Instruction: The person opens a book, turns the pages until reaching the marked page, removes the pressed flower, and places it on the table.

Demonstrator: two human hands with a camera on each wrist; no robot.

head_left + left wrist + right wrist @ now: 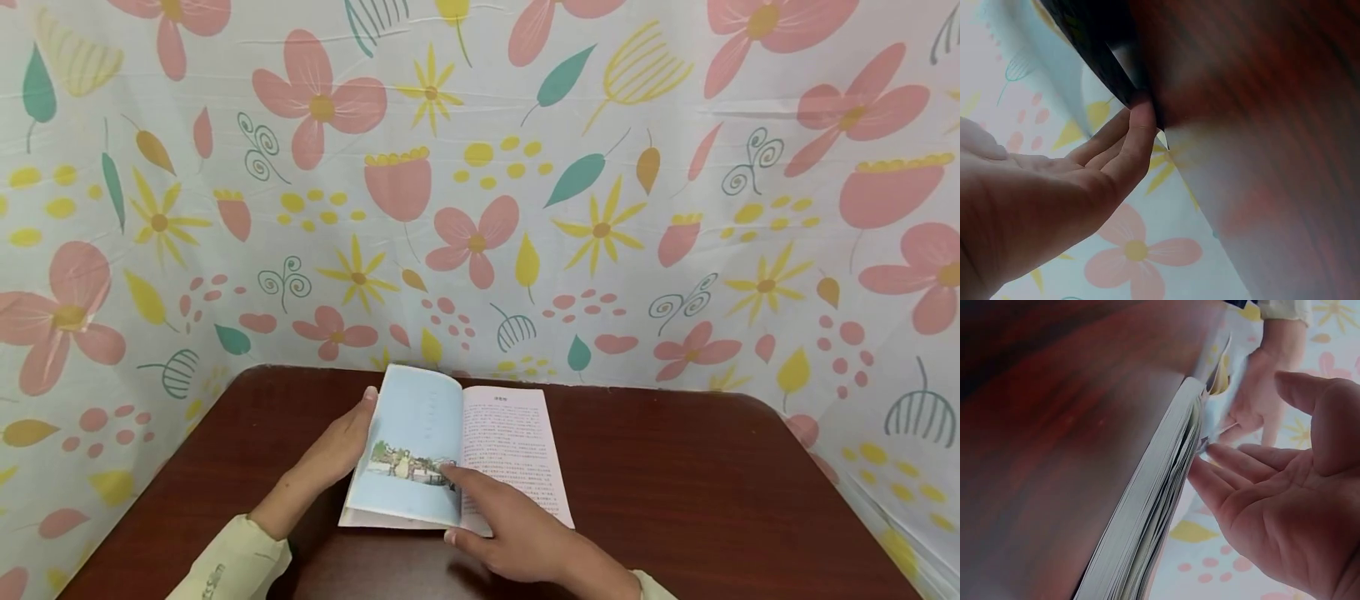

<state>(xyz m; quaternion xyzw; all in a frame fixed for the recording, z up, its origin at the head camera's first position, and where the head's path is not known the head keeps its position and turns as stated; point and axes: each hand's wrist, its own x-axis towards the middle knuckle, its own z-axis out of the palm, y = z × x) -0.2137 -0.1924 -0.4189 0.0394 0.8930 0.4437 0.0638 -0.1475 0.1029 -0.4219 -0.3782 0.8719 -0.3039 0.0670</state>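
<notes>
An open book (517, 450) lies on the dark brown table. Its left page (416, 408) bows upward and carries a pale blue picture with small figures; the right page is pinkish, with printed text. Beside the left edge is my left hand (330, 450), its fingers touching the book's edge in the left wrist view. My right hand (517, 529) reaches over the lower part of the book, fingertips on the page near the centre fold and thumb spread apart. In the right wrist view the page stack (1147, 506) shows edge-on beside the fingers.
The brown table (690, 483) extends to both sides of the book. Behind and around it hangs a white curtain (660, 317) printed with pink, yellow and green flowers and leaves. The table's back edge meets this curtain.
</notes>
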